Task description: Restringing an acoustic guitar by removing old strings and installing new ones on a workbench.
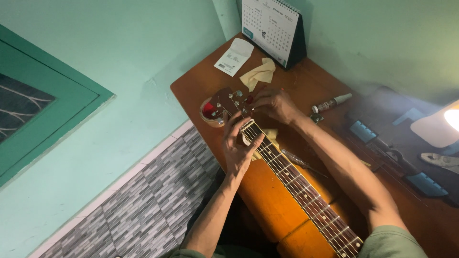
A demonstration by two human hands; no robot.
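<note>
Wooden table (306, 83) | calendar (270, 26), cloth (258, 72), tube (331, 102) beyond guitar headstock (228, 102)

Setting: home room used as a small repair corner, not a pro workshop. Evidence: mint-green painted walls w/ grey mosaic tile band (143, 200); green-framed window (52, 110); brown wooden desk (191, 91) pushed into the corner; white flip desk calendar (270, 26); lit white lamp (437, 126); metal pliers (440, 160) on a dark mat w/ blue blocks (382, 134).
</note>
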